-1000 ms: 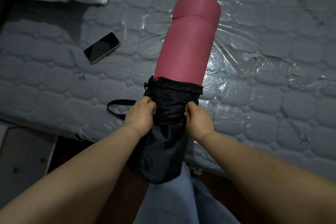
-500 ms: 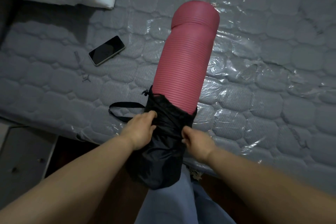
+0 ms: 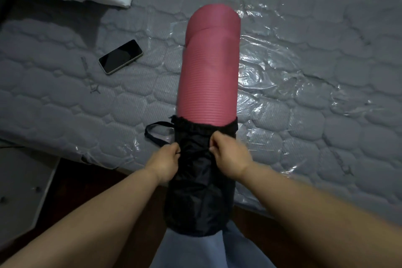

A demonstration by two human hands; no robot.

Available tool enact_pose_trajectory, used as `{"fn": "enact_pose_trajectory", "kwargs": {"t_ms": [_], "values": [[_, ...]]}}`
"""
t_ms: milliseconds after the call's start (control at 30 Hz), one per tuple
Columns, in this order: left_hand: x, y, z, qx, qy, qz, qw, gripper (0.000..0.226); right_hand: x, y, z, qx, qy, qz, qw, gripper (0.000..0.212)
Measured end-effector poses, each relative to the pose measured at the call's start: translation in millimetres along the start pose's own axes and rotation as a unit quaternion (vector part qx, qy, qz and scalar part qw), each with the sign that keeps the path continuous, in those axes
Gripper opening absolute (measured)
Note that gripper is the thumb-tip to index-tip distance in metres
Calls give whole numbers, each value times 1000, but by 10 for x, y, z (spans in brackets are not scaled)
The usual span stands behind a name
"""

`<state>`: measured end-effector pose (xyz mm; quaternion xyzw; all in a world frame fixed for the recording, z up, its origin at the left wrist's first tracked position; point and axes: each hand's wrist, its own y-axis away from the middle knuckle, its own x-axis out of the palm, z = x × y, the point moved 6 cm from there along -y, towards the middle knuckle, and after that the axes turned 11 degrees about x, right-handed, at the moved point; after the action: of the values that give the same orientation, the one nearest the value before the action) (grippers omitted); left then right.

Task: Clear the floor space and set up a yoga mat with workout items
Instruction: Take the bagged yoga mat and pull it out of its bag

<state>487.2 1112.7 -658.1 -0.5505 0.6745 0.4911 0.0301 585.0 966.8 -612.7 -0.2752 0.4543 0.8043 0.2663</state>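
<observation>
Lengthwise, yoga mat (image 3: 210,65) away from person

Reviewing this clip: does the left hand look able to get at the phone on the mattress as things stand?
Probably yes, but not at once. The left hand grips the black bag around the pink mat and must let go first. The phone lies in the open on the mattress, on that hand's side, nothing between.
</observation>
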Motion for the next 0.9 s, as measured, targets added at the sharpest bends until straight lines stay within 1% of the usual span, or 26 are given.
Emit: {"fn": "enact_pose_trajectory", "kwargs": {"t_ms": [67,100,167,233,267,333,367,400,433,500,567,600,633,700,733,767,833,900], "values": [[150,108,79,-6,-24,54,998,7,182,117,-45,-13,55,33,998,10],[196,153,101,-9,-29,71,997,10,227,154,-60,-16,62,42,997,11],[215,178,116,-13,-23,75,997,18,223,158,-63,-11,49,48,998,12],[121,155,69,-14,-17,39,999,17,176,99,-47,-5,29,42,999,12],[47,148,14,-5,-21,6,1000,19,148,65,-32,-1,15,36,999,11],[-83,138,-194,51,-43,-64,996,31,105,17,34,5,-12,20,1000,10],[-114,145,-329,91,-53,-84,991,34,114,9,88,3,-22,19,1000,10],[-120,153,-449,124,-60,-93,986,35,140,11,145,-2,-36,26,999,10],[-112,148,-527,140,-68,-91,984,33,174,16,191,-6,-60,37,997,10],[-88,119,-548,132,-100,-78,983,29,193,40,217,-17,-125,48,991,16],[-94,97,-473,116,-120,-76,983,27,136,-14,84,-21,-155,5,988,31],[-107,105,-426,109,-111,-81,985,25,117,-56,-35,-3,-146,-12,989,38],[-121,114,-371,101,-97,-84,987,23,106,-100,-157,28,-125,-12,992,44],[-142,140,-264,82,-84,-83,990,23,156,-166,-326,73,-93,29,993,53],[-161,148,-222,72,-85,-81,991,23,178,-211,-356,77,-85,44,992,55],[-182,152,-172,61,-85,-80,991,24,207,-271,-349,74,-82,47,993,53],[-230,160,-165,56,-82,-90,991,24,185,-376,-278,70,-81,24,994,42],[-248,147,-235,66,-83,-96,990,33,185,-460,-187,65,-92,5,994,29]]}}
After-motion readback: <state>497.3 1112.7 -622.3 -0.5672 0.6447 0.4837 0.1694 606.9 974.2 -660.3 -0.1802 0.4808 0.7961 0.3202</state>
